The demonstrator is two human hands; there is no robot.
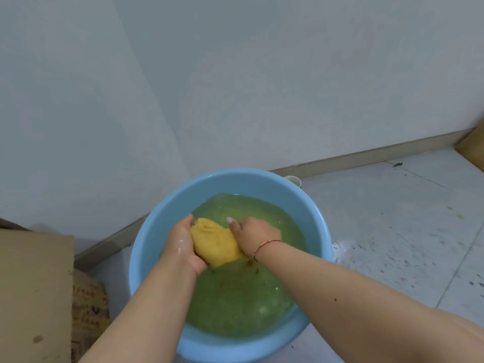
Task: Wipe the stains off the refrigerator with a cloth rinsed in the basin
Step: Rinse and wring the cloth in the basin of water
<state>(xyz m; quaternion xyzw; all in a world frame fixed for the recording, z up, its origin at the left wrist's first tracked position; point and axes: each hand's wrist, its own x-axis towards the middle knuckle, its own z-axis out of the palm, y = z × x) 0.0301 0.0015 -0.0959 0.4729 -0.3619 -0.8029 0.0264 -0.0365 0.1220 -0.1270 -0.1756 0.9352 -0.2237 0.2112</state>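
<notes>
Two forearms reach down to a blue basin (pixel 146 247) of greenish water, where the left hand (pixel 183 243) and right hand (pixel 255 235) grip a yellow cloth (pixel 214 242) between them, fingers curled round its ends, just above the water. Rinsing appears under way; no refrigerator shows, so wiping seemingly remains.

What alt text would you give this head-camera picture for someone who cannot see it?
Two hands, left and right, squeeze a yellow cloth over a blue basin of greenish water on a tiled floor. Cardboard sits left.
</notes>
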